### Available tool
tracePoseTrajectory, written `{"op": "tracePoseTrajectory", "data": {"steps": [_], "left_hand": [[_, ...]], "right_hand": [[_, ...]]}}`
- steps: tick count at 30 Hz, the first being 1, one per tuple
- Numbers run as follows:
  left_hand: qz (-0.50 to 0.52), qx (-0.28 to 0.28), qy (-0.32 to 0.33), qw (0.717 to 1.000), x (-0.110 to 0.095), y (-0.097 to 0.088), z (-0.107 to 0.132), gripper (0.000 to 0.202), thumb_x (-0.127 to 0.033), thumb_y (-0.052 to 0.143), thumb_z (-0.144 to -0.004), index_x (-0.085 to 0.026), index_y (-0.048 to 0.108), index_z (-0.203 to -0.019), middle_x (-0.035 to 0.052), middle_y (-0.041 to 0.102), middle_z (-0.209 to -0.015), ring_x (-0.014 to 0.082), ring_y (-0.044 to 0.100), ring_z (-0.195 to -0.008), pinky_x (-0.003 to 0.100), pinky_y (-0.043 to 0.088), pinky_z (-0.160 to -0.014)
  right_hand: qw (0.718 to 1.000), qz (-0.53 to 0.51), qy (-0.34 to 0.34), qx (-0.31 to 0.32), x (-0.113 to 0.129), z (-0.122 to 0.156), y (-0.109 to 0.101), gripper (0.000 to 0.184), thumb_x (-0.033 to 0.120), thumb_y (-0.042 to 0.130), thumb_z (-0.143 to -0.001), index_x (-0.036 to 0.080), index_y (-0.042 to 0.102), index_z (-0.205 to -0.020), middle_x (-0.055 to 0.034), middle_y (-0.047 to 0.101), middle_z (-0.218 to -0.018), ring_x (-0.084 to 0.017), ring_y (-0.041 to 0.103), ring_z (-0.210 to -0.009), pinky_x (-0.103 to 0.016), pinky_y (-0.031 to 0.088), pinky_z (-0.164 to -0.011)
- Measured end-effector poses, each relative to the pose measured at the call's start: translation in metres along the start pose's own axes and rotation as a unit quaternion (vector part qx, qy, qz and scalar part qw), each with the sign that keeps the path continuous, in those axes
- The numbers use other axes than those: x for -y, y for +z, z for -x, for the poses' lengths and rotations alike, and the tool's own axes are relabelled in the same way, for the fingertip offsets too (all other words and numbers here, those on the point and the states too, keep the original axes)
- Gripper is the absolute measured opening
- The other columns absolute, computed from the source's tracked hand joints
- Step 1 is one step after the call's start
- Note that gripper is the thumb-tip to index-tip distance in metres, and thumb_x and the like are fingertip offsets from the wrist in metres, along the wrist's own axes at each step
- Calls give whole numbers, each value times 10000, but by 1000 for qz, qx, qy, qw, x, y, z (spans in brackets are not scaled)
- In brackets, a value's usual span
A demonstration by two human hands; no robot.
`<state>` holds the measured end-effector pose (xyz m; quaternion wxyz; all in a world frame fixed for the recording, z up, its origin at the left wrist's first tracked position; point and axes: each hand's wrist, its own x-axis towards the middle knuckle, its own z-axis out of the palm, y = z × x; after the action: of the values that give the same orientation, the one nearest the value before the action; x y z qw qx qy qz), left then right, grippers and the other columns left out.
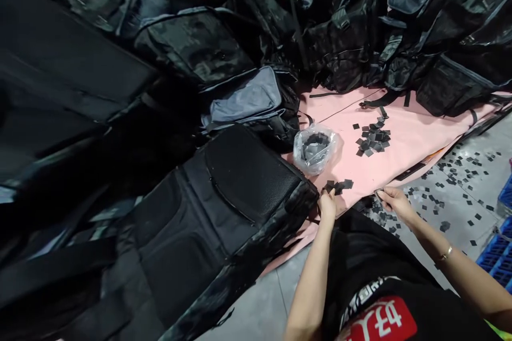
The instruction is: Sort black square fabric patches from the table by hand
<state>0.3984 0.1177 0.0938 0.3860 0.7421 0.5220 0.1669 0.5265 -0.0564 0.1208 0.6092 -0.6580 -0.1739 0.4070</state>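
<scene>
Backpack point(240, 181) lies on its front across the centre of the head view, padded panel up, its near end meeting the left hand point(328, 205). The step in hand looks like fine finger work at that end, perhaps with the small dark squares point(340, 186) just beyond. Those left fingers are bent close together, but whether they pinch the fabric or a square I cannot tell. Right of centre, the right hand point(394, 201) hangs near the edge of the pink sheet point(408, 144), thumb and finger drawn together; what they grip, if anything, is too small to make out. The next move seems to call for a precise pinch and a steady backpack edge.

On the sheet stand a clear plastic bag point(320, 168) of squares and, to its right, a loose pile point(374, 141). More bags point(192, 48) crowd the upper frame. Squares litter the grey floor point(472, 197) at right, near blue pallets point(498, 256) at the frame's edge.
</scene>
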Motion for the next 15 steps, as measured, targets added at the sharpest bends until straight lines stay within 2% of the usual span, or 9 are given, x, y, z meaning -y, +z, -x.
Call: {"op": "tracePoseTrajectory", "data": {"steps": [4, 7, 9, 12, 15], "left_hand": [[-2, -2, -1, 1000, 27, 3, 9, 223, -219, 464, -826, -120, 660, -864, 123, 670, -758, 198, 607, -700, 283, 404, -661], [1, -11, -12, 1000, 37, 6, 12, 264, -218, 426, -842, -118, 669, -810, 129, 677, -788, 192, 610, -717, 275, 409, -669], [10, -6, -14, 1000, 39, 10, 8, 277, -251, 443, -840, -117, 673, -764, 124, 678, -740, 192, 608, -683, 275, 412, -646], [26, 5, -11, 1000, 37, 13, -1, 232, -302, 547, -791, -113, 681, -807, 125, 687, -727, 191, 608, -654, 274, 417, -618], [32, -3, -12, 999, 35, 12, -2, 253, -298, 543, -797, -94, 678, -864, 159, 693, -773, 200, 616, -647, 289, 423, -612]], "right_hand": [[1000, 7, 12, 1, -10, 9, 13, 525, 609, 621, -638, 210, 300, -522, 94, 244, -414, -46, 211, -354, -205, 140, -360], [1000, 3, 28, -8, -12, 12, 20, 523, 601, 628, -643, 207, 305, -525, 90, 264, -429, -41, 209, -357, -205, 118, -363], [1000, -10, 25, -8, -8, 14, 24, 510, 584, 619, -668, 203, 313, -522, 86, 286, -423, -40, 226, -353, -206, 140, -362], [1000, -14, 12, 8, 1, 18, 28, 474, 574, 589, -700, 185, 383, -523, 65, 365, -427, -51, 305, -360, -204, 211, -367], [1000, -6, 16, 11, 6, 23, 25, 417, 558, 588, -698, 143, 554, -687, 39, 471, -493, -61, 367, -378, -199, 250, -369]]}}
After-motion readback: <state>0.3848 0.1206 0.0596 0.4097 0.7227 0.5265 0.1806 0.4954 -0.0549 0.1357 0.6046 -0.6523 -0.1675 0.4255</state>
